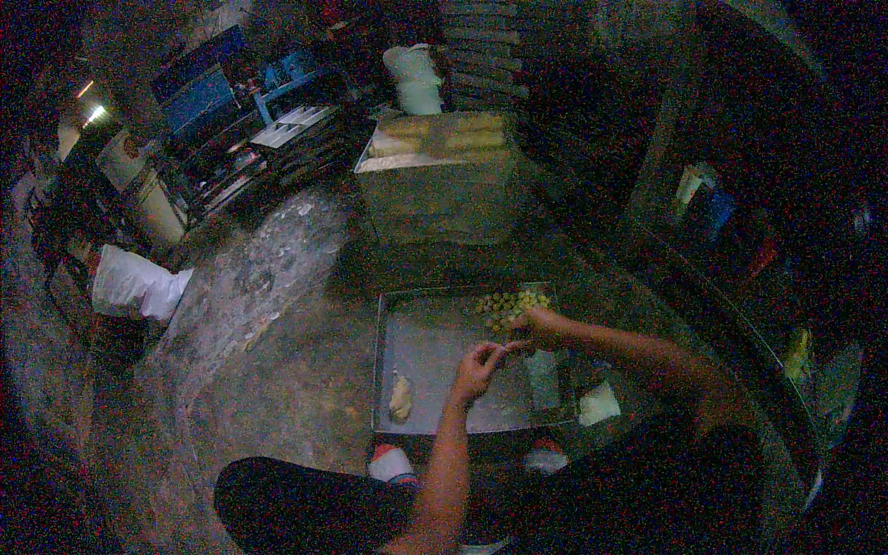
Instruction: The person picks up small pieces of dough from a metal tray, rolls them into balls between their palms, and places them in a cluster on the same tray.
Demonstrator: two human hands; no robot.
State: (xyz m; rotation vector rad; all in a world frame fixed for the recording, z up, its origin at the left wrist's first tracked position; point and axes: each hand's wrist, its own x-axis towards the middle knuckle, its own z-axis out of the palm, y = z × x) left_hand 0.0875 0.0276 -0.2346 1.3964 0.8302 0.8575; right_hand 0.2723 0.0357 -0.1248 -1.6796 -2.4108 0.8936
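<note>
A shallow rectangular tray (444, 388) lies on the floor between my feet. Over its right half, my left hand (477, 374) and my right hand (538, 327) come together with bent fingers, their tips close to each other. Graininess and dim light hide whether anything small is pinched between them. Directly beyond my right hand, several small yellow-green round pieces (512, 302) are heaped in the tray's far right corner. A pale, elongated lump (400, 398) rests near the left side. Below my right hand, a pale flat rectangular thing (542, 378) lies along the right side.
Past the tray stands a large box (437, 201) with yellowish rolls or bundles on top. A pale sack or container (416, 76) is behind it. On the left are a white plastic bag (139, 284) and a cluttered rack (257, 146). A white packet or cloth (599, 404) sits right of the tray.
</note>
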